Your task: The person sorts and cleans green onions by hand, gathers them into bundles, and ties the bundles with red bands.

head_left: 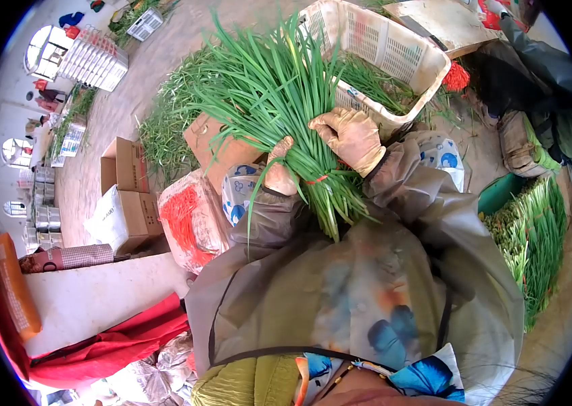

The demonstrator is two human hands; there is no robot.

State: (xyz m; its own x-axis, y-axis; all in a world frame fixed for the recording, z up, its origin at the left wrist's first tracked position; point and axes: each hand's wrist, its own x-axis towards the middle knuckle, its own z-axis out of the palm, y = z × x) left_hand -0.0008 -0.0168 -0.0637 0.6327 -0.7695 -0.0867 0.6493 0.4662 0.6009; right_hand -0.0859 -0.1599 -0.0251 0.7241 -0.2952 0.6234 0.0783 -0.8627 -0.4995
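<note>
A big bunch of long green chives (293, 101) stands out in front of my chest, leaves fanned away from me and stem ends toward my body. A thin red tie (316, 180) goes round its lower part. My left hand (280, 170), in a pale glove, is closed round the left side of the bunch, just above the tie. On the right side, my right hand (350, 137), in a stained yellowish glove, has its fingers curled in against the leaves. The bunch partly hides the fingers of both hands.
Beyond my hands is a white plastic crate (428, 64) with loose greens in it. Red ties (188, 220) lie on a package at left, near a cardboard box (127, 172). Loose greens (171, 115) cover the floor. Tied bunches (543, 237) stand at right. Another person's sleeve (536, 51) shows upper right.
</note>
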